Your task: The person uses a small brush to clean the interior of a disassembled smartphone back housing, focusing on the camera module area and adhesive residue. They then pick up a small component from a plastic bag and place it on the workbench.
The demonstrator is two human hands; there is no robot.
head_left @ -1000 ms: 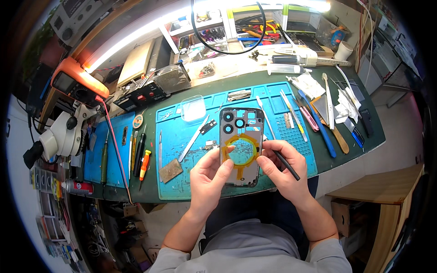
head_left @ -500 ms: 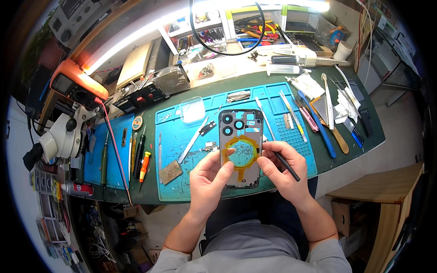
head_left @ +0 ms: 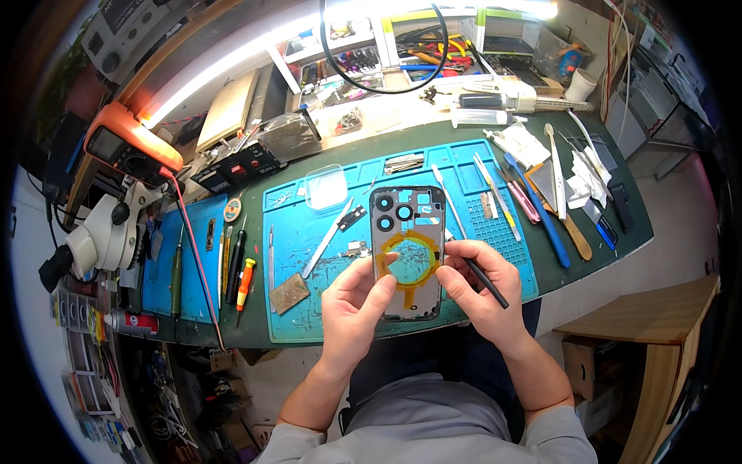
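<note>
My two hands hold up a phone back housing above the front of a blue work mat. It stands nearly upright, with three round camera openings at its upper left. A yellow ring-shaped part surrounds a round hole through which the mat shows. My left hand grips the left edge, its thumb on the near face and a fingertip showing in the hole. My right hand pinches the right edge. A slim black pen-like tool also lies in my right hand, slanting down to the right; its far end is hidden.
On the mat lie a clear plastic box, a metal spudger, a brownish square block and tweezers. Screwdrivers lie left, brushes and a blue pry tool right. A microscope and orange multimeter stand far left.
</note>
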